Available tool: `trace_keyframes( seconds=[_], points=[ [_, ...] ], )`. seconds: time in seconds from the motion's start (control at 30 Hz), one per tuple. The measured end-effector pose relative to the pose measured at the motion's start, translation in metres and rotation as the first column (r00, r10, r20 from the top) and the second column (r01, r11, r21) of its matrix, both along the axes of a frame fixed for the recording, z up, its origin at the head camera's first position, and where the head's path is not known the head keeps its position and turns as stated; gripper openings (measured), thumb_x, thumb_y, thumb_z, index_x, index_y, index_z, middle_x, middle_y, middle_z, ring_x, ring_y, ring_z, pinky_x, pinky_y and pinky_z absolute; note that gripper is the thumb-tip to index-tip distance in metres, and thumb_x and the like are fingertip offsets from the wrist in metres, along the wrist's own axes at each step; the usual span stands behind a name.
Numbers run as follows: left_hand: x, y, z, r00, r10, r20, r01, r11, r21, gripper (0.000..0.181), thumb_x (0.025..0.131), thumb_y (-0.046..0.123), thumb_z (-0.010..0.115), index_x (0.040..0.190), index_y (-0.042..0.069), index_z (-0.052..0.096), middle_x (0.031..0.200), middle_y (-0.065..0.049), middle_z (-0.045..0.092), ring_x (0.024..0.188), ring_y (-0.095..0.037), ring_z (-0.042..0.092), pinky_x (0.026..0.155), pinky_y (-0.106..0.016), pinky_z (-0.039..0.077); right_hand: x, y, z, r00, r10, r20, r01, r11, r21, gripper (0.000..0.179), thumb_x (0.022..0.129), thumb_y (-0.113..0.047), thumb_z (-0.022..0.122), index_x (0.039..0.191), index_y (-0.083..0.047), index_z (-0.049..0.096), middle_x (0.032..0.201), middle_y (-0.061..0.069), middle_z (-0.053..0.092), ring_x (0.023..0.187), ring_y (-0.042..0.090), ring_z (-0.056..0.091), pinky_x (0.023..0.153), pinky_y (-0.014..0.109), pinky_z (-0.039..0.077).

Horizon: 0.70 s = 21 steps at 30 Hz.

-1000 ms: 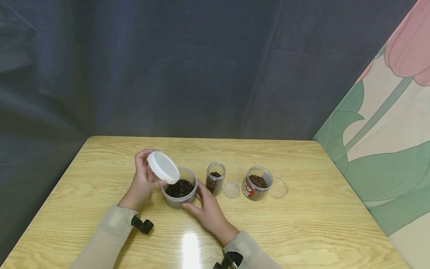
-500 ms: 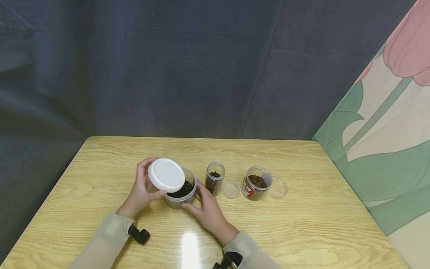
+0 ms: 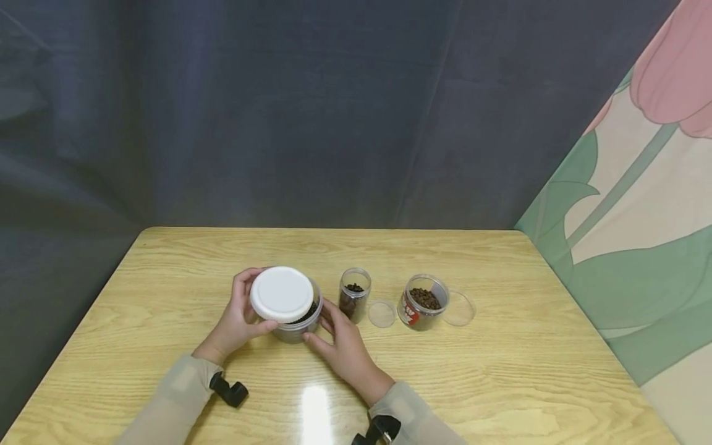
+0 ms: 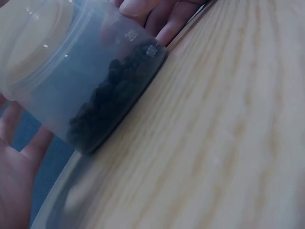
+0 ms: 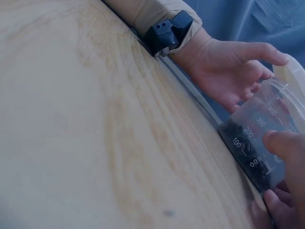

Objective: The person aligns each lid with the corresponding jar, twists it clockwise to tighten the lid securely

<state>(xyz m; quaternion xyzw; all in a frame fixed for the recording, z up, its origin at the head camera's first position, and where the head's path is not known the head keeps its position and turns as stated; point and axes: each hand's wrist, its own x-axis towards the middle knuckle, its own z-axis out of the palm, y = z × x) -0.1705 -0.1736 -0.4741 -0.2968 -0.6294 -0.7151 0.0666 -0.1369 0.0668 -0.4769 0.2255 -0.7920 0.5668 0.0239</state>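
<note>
My left hand [image 3: 236, 324] holds a white screw lid [image 3: 281, 294] by its rim, thumb at the near side and fingers at the far side. The lid lies slightly tilted over the mouth of a clear plastic tub [image 3: 293, 335], off to its left, so a strip of dark dried bits shows at the right. Around the tub's right side my right hand [image 3: 347, 349] grips with thumb in front and fingers behind. The right wrist view shows measuring marks on the tub [image 5: 248, 126]. Dark pieces [image 4: 119, 90] fill its lower part in the left wrist view.
Right of the tub stands a slim clear jar [image 3: 354, 300] of dark pieces, with a small clear lid [image 3: 382, 314] beside it. Farther right is a wide jar [image 3: 421, 309] with a red label and brown pieces, next to another clear lid [image 3: 460, 309]. All are on a wooden table [image 3: 500, 371].
My left hand has turned the lid from steeply tilted to nearly level and brought it right and down over the tub's mouth. The right hand has stayed on the tub.
</note>
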Motion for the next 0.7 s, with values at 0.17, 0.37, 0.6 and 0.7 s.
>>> trace_keyframes(
  seconds=[0.17, 0.37, 0.6, 0.7],
  points=[
    [-0.0009, 0.0008, -0.0025, 0.999, -0.038, 0.018, 0.038, 0.999, -0.002, 0.094, 0.078, -0.003, 0.084, 0.147, 0.005, 0.02, 0.152, -0.002, 0.037, 0.138, -0.011, 0.041, 0.117, -0.021, 0.036, 0.0017, -0.0012, 0.0036, 1.0, -0.006, 0.005, 0.006, 1.0, -0.016, 0.066, 0.092, -0.007, 0.075, 0.148, 0.005, 0.042, 0.148, 0.026, 0.048, 0.13, 0.037, 0.055, 0.109, 0.034, 0.047],
    [-0.0026, 0.0, -0.0057, 0.998, -0.069, 0.008, 0.069, 0.998, 0.0, 0.094, 0.082, 0.007, 0.086, 0.148, 0.005, 0.02, 0.153, 0.0, 0.036, 0.14, -0.01, 0.039, 0.118, -0.02, 0.033, 0.0005, -0.0002, -0.0006, 1.0, -0.004, -0.005, 0.004, 1.0, -0.01, 0.065, 0.094, -0.012, 0.075, 0.148, 0.002, 0.043, 0.148, 0.024, 0.048, 0.131, 0.034, 0.055, 0.108, 0.029, 0.047],
    [-0.0007, -0.0038, -0.0033, 0.993, -0.071, 0.091, 0.078, 0.993, -0.086, 0.095, 0.079, 0.0, 0.086, 0.147, 0.005, 0.02, 0.154, 0.001, 0.036, 0.139, -0.004, 0.04, 0.115, -0.019, 0.036, 0.0007, -0.0001, -0.0001, 1.0, -0.013, 0.007, 0.013, 1.0, -0.008, 0.066, 0.093, -0.012, 0.075, 0.149, 0.001, 0.043, 0.147, 0.024, 0.05, 0.132, 0.034, 0.054, 0.107, 0.031, 0.049],
    [0.0009, -0.0045, -0.0007, 0.99, -0.057, 0.126, 0.074, 0.988, -0.134, 0.095, 0.078, -0.002, 0.085, 0.147, 0.005, 0.02, 0.155, -0.002, 0.034, 0.138, -0.002, 0.04, 0.113, -0.017, 0.037, 0.0009, -0.0003, 0.0007, 1.0, -0.017, 0.014, 0.017, 1.0, 0.002, 0.065, 0.093, -0.013, 0.075, 0.149, 0.001, 0.043, 0.146, 0.024, 0.051, 0.132, 0.033, 0.054, 0.106, 0.029, 0.05]
  ],
)
